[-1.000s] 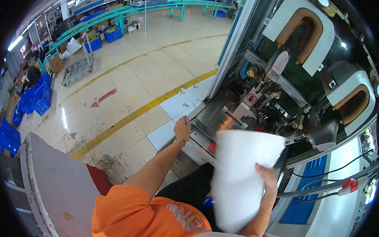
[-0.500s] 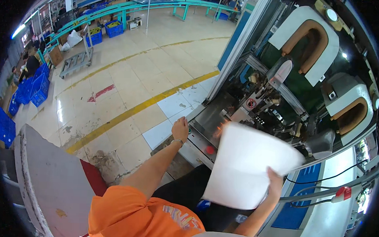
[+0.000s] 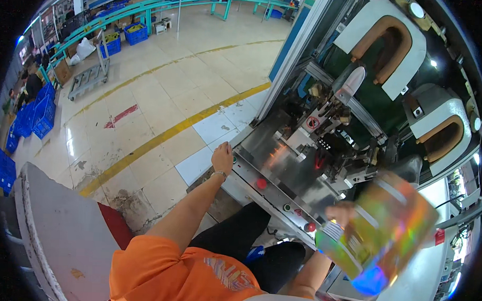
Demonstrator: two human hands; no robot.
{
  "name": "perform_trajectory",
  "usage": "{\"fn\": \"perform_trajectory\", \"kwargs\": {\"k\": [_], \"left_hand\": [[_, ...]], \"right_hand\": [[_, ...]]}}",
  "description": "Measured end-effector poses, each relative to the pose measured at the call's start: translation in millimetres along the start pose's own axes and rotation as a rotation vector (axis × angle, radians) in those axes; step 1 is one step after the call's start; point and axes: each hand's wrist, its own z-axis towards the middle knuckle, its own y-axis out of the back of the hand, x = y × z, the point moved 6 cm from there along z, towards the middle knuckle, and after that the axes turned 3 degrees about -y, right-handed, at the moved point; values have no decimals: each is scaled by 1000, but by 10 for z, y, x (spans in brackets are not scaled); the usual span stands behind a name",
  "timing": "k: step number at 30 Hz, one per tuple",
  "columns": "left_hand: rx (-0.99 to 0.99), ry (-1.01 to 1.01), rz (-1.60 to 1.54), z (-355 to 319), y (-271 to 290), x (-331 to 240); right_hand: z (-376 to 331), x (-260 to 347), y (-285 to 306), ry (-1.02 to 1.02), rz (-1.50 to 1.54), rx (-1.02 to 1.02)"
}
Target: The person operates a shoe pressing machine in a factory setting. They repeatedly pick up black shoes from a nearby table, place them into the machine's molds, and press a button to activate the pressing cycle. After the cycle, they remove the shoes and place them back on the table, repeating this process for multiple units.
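A shiny rainbow-gold sheet [image 3: 389, 224] with white strips tilts in front of the machine's right side, blurred by motion. My right hand [image 3: 339, 212] is closed on its left edge, and part of the hand is hidden by the sheet. At the left front corner of the machine's metal table [image 3: 252, 145], my left hand [image 3: 222, 158] is curled into a loose fist right beside a green button [image 3: 235, 160]. I see nothing in it. A silver bracelet [image 3: 219, 174] circles the wrist.
The machine carries two U-shaped brown pads [image 3: 385, 44] on white plates, and metal clamps [image 3: 311, 129]. Red buttons [image 3: 261, 183] line its front edge. A grey panel [image 3: 62, 240] stands at my left. Farther off are a trolley [image 3: 89, 81], blue crates [image 3: 43, 112] and a teal conveyor [image 3: 150, 9].
My right hand has swung the sheet rightward and turned it from its plain white face to its shiny face, uncovering the machine's front. My left hand remains by the button.
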Motion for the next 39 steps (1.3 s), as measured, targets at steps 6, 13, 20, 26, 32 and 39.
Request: {"fn": "perform_trajectory", "kwargs": {"k": [6, 13, 20, 26, 32, 39], "left_hand": [[32, 24, 13, 58, -26, 31], [45, 22, 7, 11, -52, -3], [46, 25, -11, 25, 27, 35], [69, 38, -7, 5, -62, -29], [26, 19, 18, 8, -46, 57], [9, 16, -8, 16, -51, 2]], "right_hand": [[28, -2, -185, -36, -360, -211], [81, -243, -240, 7, -19, 70], [-314, 429, -397, 101, 469, 191], [-5, 79, -202, 189, -257, -154], [-489, 535, -304, 250, 289, -155], [-180, 184, 62, 33, -100, -269]]}}
